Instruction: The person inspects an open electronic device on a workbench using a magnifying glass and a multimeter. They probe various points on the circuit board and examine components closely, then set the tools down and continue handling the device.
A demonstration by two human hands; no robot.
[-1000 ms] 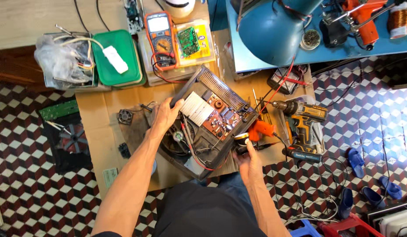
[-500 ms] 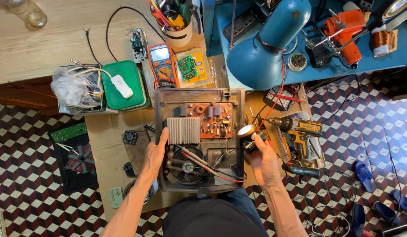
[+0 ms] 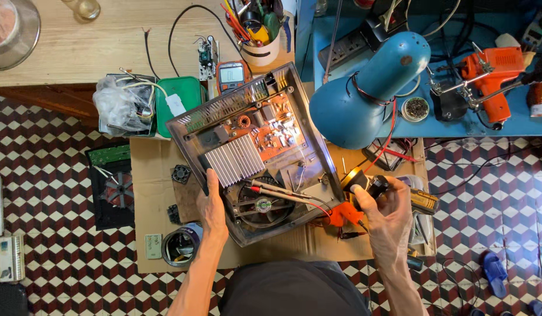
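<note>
My left hand grips the left edge of an opened grey appliance housing, held tilted over the cardboard. Inside it are an orange circuit board, a ribbed metal heat sink and a round black fan. Red and black probe leads lie across the fan. At the housing's right corner, my right hand holds a small black torch, whose lit yellow head points at the board. An orange-handled tool lies just below the torch.
A blue desk lamp hangs over the right side. A multimeter, a green box, a plastic bag of parts and a cup of tools sit behind. An orange soldering gun, an open tin and a black fan board lie around.
The housing has been turned and lifted closer, its far end swung to the right. My right hand has risen with the lit torch to the housing's right corner.
</note>
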